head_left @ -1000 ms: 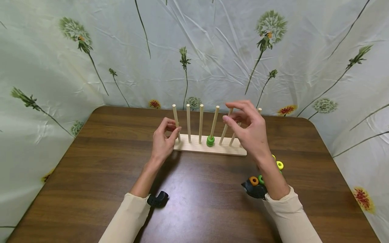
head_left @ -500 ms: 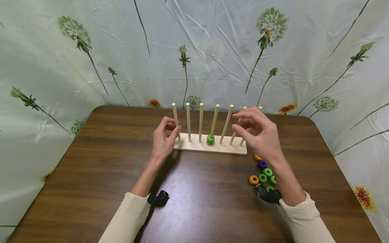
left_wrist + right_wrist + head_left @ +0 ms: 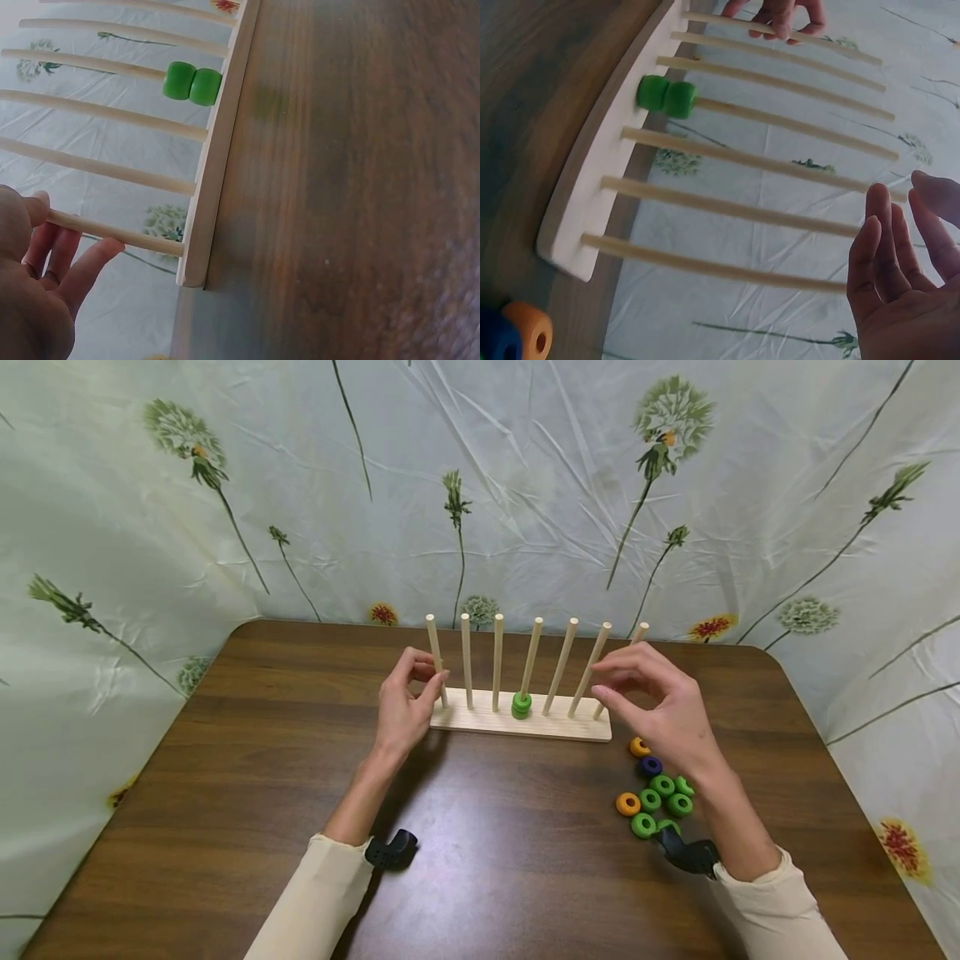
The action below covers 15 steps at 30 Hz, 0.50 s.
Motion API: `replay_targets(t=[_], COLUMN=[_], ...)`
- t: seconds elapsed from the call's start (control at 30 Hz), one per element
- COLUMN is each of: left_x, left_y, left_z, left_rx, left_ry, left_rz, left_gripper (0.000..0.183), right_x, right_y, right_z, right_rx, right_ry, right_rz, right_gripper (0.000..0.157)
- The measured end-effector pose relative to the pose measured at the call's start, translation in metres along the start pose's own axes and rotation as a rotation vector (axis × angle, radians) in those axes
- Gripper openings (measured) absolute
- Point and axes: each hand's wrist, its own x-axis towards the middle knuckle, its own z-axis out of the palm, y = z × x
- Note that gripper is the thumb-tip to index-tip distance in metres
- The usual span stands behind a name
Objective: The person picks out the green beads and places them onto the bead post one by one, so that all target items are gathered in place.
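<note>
A pale wooden board [image 3: 480, 721] holds a row of several upright pegs. Two green rings [image 3: 521, 705] sit stacked at the foot of the middle peg. With thumb and fingers, my left hand [image 3: 405, 706] holds the leftmost peg [image 3: 142, 238]. My right hand [image 3: 663, 706] is in the air by the rightmost pegs, its fingers loosely bent and thumb apart. Nothing shows between those fingers in the right wrist view, where the two end pegs [image 3: 720, 266] pass behind the fingertips.
Loose rings lie right of the board: an orange ring [image 3: 627, 804], a purple ring [image 3: 649, 767], a yellow-orange ring [image 3: 638, 747] and several green rings [image 3: 643, 825]. The right wrist strap [image 3: 686, 853] partly covers one. A floral cloth [image 3: 337, 527] hangs behind the wooden table [image 3: 247, 777].
My right hand has moved right and slightly down, away from the middle pegs, uncovering the right-hand pegs and more loose rings. The left hand stays on its peg.
</note>
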Motion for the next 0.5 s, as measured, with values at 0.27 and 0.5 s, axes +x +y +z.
replay_targets(t=[0.27, 0.5], left_x=[0.001, -0.001], left_y=[0.001, 0.001], left_z=[0.001, 0.000], left_rx=[0.001, 0.008], left_ry=[0.001, 0.007], left_rz=[0.005, 0.002], left_gripper=[0.015, 0.016], right_x=[-0.010, -0.018], right_y=[0.009, 0.016], right_z=[-0.015, -0.023], right_rx=[-0.058, -0.075], right_ry=[-0.032, -0.055], right_rz=[-0.006, 0.014], right_gripper=[0.033, 0.034])
